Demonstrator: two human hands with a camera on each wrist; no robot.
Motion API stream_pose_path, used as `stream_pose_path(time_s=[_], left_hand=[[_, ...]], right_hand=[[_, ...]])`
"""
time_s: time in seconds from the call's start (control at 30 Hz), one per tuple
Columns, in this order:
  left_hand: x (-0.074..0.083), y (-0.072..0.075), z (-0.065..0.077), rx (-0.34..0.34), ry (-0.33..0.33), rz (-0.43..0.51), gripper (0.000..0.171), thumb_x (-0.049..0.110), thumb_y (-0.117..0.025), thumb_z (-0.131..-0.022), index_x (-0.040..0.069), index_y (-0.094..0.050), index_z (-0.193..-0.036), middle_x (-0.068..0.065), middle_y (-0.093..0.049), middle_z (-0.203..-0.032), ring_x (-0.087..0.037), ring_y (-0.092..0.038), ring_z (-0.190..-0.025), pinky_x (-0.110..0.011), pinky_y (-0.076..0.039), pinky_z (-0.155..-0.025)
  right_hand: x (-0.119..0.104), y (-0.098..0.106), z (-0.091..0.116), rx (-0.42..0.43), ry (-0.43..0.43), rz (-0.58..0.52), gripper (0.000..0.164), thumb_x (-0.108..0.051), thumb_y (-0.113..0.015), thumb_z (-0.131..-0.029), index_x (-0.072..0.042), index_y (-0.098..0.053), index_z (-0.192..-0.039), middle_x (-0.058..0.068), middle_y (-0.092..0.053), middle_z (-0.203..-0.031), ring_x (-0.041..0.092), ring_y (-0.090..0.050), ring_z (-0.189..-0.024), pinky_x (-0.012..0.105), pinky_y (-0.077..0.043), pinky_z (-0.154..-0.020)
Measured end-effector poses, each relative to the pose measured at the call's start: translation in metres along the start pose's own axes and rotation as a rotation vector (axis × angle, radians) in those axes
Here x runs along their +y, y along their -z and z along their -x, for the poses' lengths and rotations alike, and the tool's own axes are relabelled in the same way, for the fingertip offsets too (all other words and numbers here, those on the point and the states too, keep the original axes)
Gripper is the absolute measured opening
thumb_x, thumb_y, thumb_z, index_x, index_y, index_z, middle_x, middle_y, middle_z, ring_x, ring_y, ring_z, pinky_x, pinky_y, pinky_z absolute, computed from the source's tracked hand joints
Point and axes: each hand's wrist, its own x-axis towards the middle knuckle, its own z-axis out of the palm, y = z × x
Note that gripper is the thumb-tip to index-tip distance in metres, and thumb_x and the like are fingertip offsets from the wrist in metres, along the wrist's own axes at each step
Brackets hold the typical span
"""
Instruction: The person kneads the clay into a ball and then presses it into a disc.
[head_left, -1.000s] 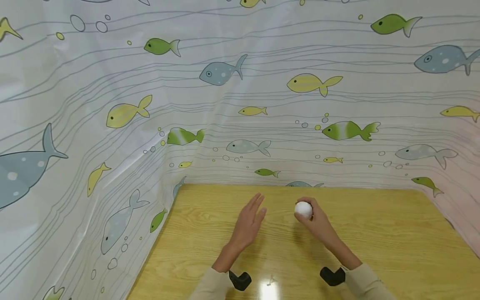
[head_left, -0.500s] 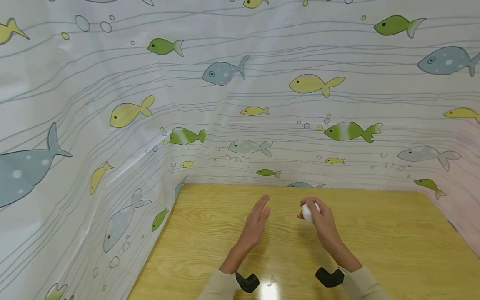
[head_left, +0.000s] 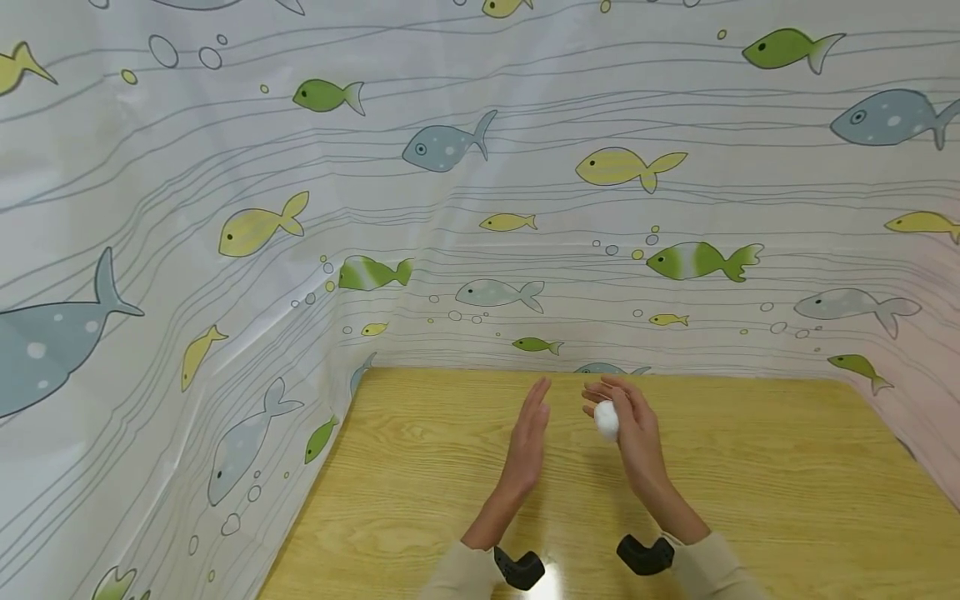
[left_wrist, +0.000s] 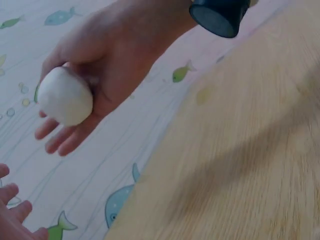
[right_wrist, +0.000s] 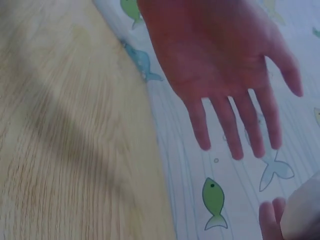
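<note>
- White ball (head_left: 606,421): in the right hand (head_left: 639,442), at about 10 o'clock of its palm in the head view, held up off the wood-grain tabletop (head_left: 750,475).
- Right grip: the thumb seems to pin the ball toward the palm, while the other fingers reach past it, fairly straight, toward 11 o'clock; exactly which of them touch it, I cannot tell.
- Left hand (head_left: 527,446): holds nothing. Its fingers are spread in the right wrist view; from the head it shows nearly edge-on, pointing to 1 o'clock. The ball is at its 3 o'clock, near but apart.
- Just changed: over the last second the left hand has come across toward 3 o'clock and turned more edge-on, while the right fingers have loosened from a closer curl round the ball.
- Meaning, as I judge it: the gap between the palms is narrower, with the ball facing the left one, less firmly wrapped and somewhat easier to drop.
</note>
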Motion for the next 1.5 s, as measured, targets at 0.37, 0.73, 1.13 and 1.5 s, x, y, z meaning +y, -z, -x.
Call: stream_pose_path(time_s=[0.37,0.73,1.13,1.5], left_hand=[[0.008,-0.018,0.002,0.052,0.02,0.112,0.058,0.036,-0.023,-0.112,0.021,-0.011,-0.167,-0.01,-0.014,-0.175,-0.036,-0.018,-0.161,-0.065,-0.022,-0.126],[0.02,-0.034,-0.004,0.076,0.062,0.176,0.06,0.042,-0.018,-0.112,0.021,-0.009,-0.167,-0.004,-0.009,-0.176,-0.033,-0.013,-0.163,-0.064,-0.012,-0.129],[0.023,-0.041,-0.007,0.075,0.07,0.272,0.058,0.042,-0.019,-0.112,0.025,-0.014,-0.167,-0.003,-0.014,-0.175,-0.03,-0.014,-0.163,-0.066,-0.009,-0.129],[0.026,-0.038,-0.008,0.047,0.051,0.359,0.061,0.043,-0.023,-0.109,0.026,-0.013,-0.167,-0.003,-0.014,-0.175,-0.029,-0.011,-0.164,-0.066,-0.007,-0.129]], right_hand=[[-0.005,-0.012,0.01,-0.046,-0.012,0.126,0.052,-0.03,-0.032,-0.114,-0.013,-0.024,-0.163,0.01,-0.032,-0.169,0.01,-0.037,-0.154,0.004,-0.037,-0.109],[-0.008,-0.028,0.017,-0.058,-0.077,0.149,0.06,-0.022,-0.034,-0.112,-0.017,-0.01,-0.167,0.006,-0.009,-0.176,0.029,-0.006,-0.164,0.059,-0.012,-0.13],[-0.006,-0.037,0.022,-0.123,-0.006,0.15,0.059,-0.012,-0.028,-0.111,-0.014,-0.01,-0.167,0.01,-0.01,-0.175,0.032,-0.01,-0.163,0.011,-0.026,-0.121],[-0.001,-0.038,0.024,-0.182,0.062,0.095,0.063,-0.006,-0.032,-0.109,-0.013,-0.008,-0.167,0.013,-0.005,-0.175,0.035,-0.009,-0.162,0.0,-0.029,-0.111]])
